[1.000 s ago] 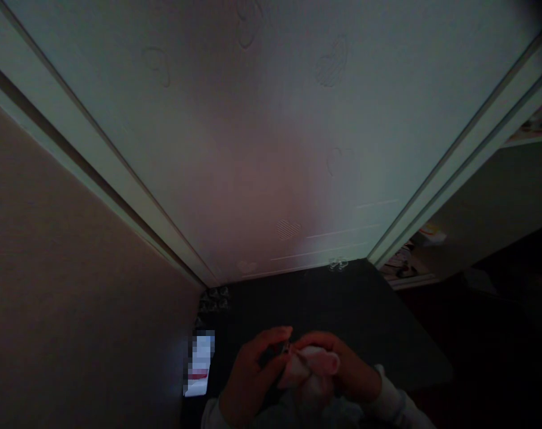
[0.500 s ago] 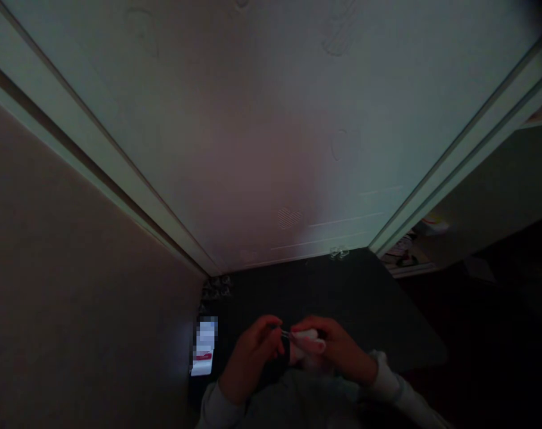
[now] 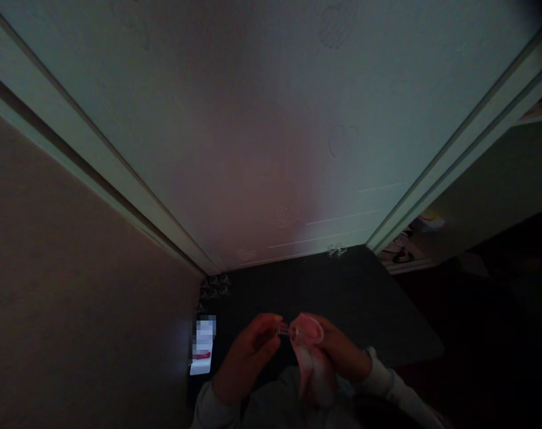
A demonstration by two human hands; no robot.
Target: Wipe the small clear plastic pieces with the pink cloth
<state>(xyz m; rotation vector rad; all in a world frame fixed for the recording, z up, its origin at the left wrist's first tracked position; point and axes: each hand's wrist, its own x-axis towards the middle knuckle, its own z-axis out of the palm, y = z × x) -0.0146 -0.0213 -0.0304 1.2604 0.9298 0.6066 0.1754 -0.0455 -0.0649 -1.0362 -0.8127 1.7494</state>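
Observation:
Low in the head view, my left hand (image 3: 253,351) pinches a small clear object (image 3: 283,329) between thumb and fingers. My right hand (image 3: 342,348) is closed on a pink cloth (image 3: 314,363), which hangs down below the fingers. The clear object reaches across to the cloth's near edge and seems to touch it. The right fingertips are mostly hidden by the cloth. Both hands are above a dark tabletop (image 3: 271,283).
A lit phone (image 3: 201,345) lies at the table's left edge. Several small clear pieces (image 3: 214,286) sit in the far left corner, others (image 3: 337,250) by the white panel (image 3: 253,149). Shelves with items (image 3: 398,247) are at right.
The pink cloth has turned and now hangs lower from my right hand. My left hand has shifted slightly, with more of the clear object showing. The view has moved a little.

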